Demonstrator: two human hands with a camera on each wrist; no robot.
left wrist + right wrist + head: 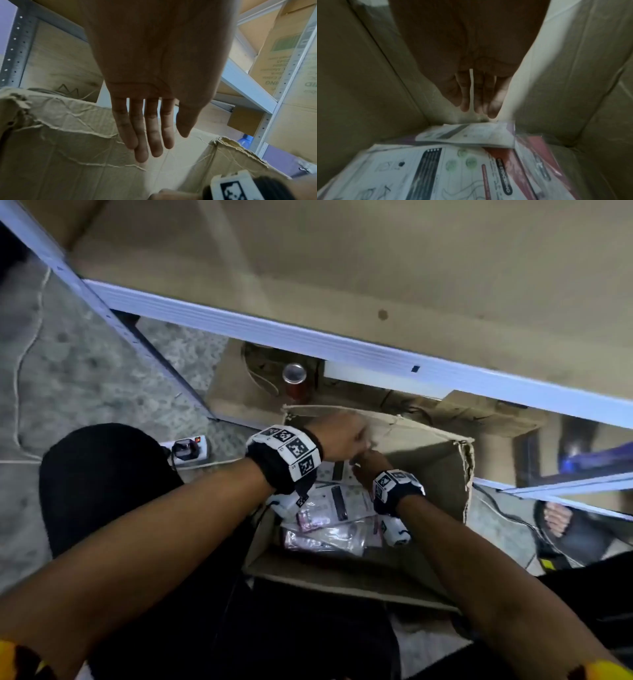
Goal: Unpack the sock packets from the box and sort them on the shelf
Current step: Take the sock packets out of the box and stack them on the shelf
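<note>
An open, torn cardboard box [467, 474] stands on the floor below the shelf board [342, 268]. Several clear sock packets [329, 525] with white and red inserts lie in its bottom. My left hand [342, 436] hovers over the far wall of the box [68, 148], fingers [154, 135] straight and holding nothing. My right hand [368, 465] reaches down inside, close to the far wall. In the right wrist view its fingers [476, 97] point straight at the far edge of the sock packets [445, 169], just above them, gripping nothing.
A red can [295, 378] stands under the shelf rail [308, 337]. A power strip [188, 451] with a plug lies on the floor left of the box. My black-clad knee [102, 481] is at the left. Another person's sandalled foot [561, 522] is at the right.
</note>
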